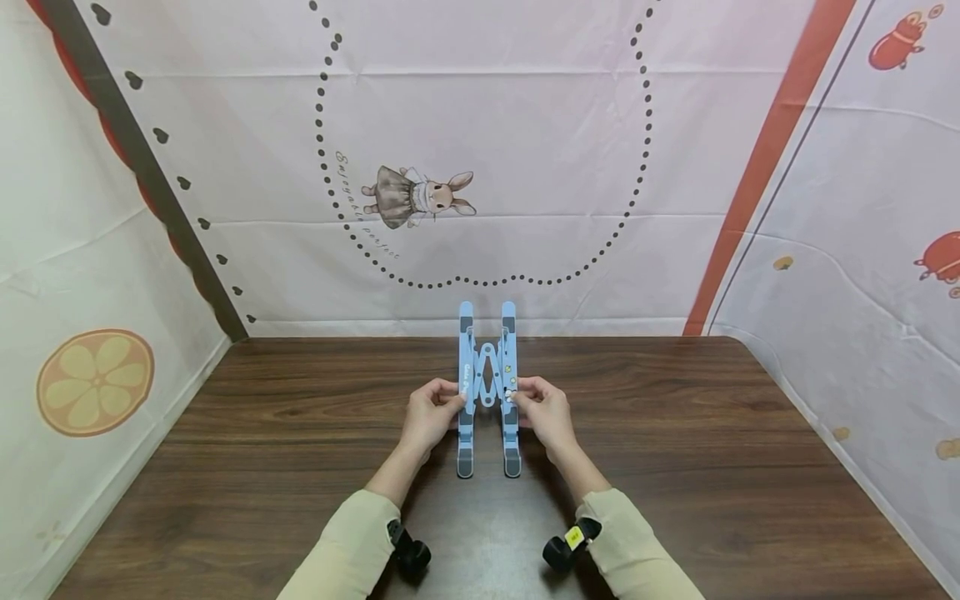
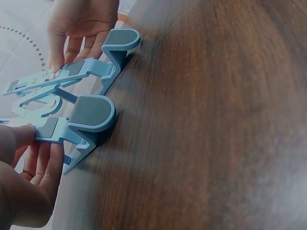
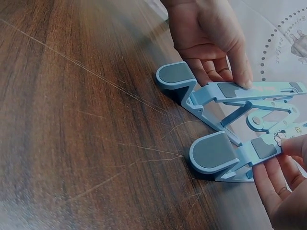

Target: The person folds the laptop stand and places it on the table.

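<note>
Blue folding stand (image 1: 488, 390) sits at the centre of the wooden worktop (image 1: 675, 433), its two rails running from 12 to 6 o'clock. Left hand (image 1: 430, 414) pinches the rail at 9 o'clock, thumb on top, fingers beneath. Right hand (image 1: 546, 410) pinches the rail at 3 o'clock likewise. Grey-padded hooks face 6 o'clock.

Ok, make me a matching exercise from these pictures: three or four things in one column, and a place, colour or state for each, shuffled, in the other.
1. left hand
2. right hand
3. stand
4. table

a. dark brown wood
b. light blue, with grey pads
c. pinches the stand's left rail
d. pinches the stand's right rail

Pairs: 1-c, 2-d, 3-b, 4-a
</note>
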The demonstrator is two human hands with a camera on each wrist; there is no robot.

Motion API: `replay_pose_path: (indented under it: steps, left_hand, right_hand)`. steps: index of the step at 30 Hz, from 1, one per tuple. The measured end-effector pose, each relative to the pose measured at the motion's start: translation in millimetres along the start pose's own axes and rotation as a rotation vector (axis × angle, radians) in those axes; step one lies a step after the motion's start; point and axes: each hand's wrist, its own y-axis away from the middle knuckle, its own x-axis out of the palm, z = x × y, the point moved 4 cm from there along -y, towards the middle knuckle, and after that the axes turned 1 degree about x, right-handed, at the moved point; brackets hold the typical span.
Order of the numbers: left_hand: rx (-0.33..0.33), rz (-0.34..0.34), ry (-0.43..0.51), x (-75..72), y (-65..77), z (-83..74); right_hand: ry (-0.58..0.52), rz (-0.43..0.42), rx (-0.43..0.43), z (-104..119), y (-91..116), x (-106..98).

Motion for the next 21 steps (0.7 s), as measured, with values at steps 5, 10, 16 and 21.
replay_pose_path:
  steps: [5,10,16,21]
  left_hand:
    - [-0.002,0.001,-0.004,1.7,0.4,-0.5]
    - [-0.009,-0.003,-0.005,3.0,0.4,-0.5]
    - [0.004,-0.004,-0.009,4.4,1.0,-1.5]
    - [0.009,-0.006,-0.014,5.5,1.3,-2.2]
  right_hand:
    - [-0.007,0.001,-0.002,-0.3,0.2,1.6]
    - [-0.007,0.001,-0.012,0.1,0.9,2.6]
    - [0.009,-0.006,-0.005,1.0,2.5,3.0]
    - [0.015,-0.009,-0.005,2.3,3.1,4.2]
